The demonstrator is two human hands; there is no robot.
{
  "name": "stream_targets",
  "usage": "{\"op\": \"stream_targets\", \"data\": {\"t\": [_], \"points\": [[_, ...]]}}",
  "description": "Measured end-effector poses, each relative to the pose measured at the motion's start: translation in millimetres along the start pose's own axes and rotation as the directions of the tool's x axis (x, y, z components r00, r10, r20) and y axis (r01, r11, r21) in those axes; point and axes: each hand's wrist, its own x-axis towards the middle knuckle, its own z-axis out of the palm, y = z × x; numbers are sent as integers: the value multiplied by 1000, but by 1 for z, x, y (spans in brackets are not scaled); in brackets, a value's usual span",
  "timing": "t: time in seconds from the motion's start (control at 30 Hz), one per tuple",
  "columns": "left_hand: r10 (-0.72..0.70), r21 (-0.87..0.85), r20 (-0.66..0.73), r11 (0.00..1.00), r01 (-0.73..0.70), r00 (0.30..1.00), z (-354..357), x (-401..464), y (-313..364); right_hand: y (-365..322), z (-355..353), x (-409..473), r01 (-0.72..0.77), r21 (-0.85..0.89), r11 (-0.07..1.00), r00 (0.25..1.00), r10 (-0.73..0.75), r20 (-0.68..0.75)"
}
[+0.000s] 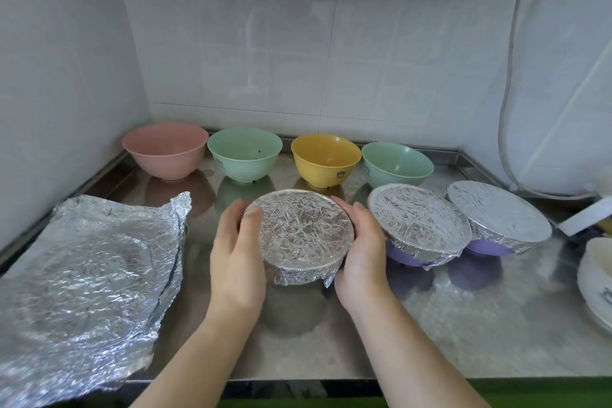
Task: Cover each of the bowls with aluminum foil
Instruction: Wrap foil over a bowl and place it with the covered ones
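Cupping a foil-covered bowl [303, 237] from both sides, the left hand [236, 253] curls against its left wall with the thumb lying on the foil rim, and the right hand [359, 253] wraps the right wall, its fingertips hidden behind the far edge. That bowl sits at the middle of the steel counter [331, 341], and foil hides its colour completely; whether its base touches the counter cannot be told.

Two more foil-covered bowls stand to the right: the nearer purple bowl [418, 225] just beside the right hand, and the farther purple bowl [498, 217] overlapped by it at the rim. Only slivers of purple show under their foil skirts.

Four uncovered bowls line the back wall: a pink bowl [165, 151], a left green bowl [244, 153], a yellow bowl [325, 159] and a right green bowl [396, 164], whose near side is partly blocked by the covered bowls.

One crumpled stack of foil sheets [89, 291] lies at the left, its near corner running out of view; how many sheets it holds is unclear. At the right edge a white bowl [594, 272] is cut off, and the items behind it are too cropped to name.
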Motion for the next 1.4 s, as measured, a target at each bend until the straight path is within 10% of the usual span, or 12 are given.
{"op": "stream_targets", "data": {"t": [0.47, 0.7, 0.9, 1.4], "points": [[78, -38, -205, 995, -87, 976, 23, 11, -20, 22, 9, 5, 103, 143, 984, 990, -87, -111], [58, 100, 68, 993, -65, 996, 1, 2, -8, 15, -10, -1, 7, -41, 999, 993, -2, 118], [68, 226, 426, 958, -179, 902, -23, -6, -14, -6, -55, -9, 382, -514, 768, 824, -31, 566], [63, 359, 425, 904, -232, 903, -32, 12, -24, -19, -59, -10, 452, -689, 567, 850, -41, 525]]}}
